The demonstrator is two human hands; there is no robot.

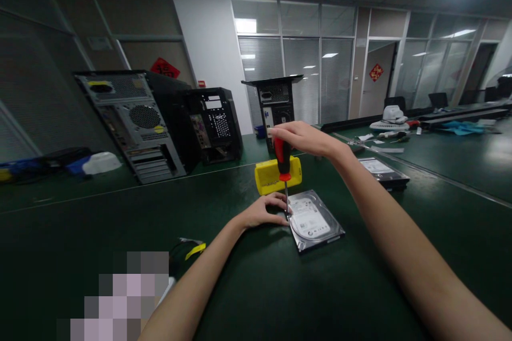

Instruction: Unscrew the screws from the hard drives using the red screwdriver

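Note:
A silver hard drive (316, 221) lies flat on the dark green table (280, 287), label up. My right hand (306, 138) is closed over the top of a red-and-black screwdriver (284, 162), held upright with its tip at the drive's left edge. My left hand (264, 212) rests on the table against that same edge, fingers curled beside the screwdriver shaft. Right behind the drive sits a yellow box (276, 176).
Three open computer cases (136, 122) (216, 125) (278, 104) stand along the back of the table. A second drive (384, 173) lies to the right. Tools and a white object (392, 117) sit further right. A black-and-yellow item (188, 250) lies near my left forearm.

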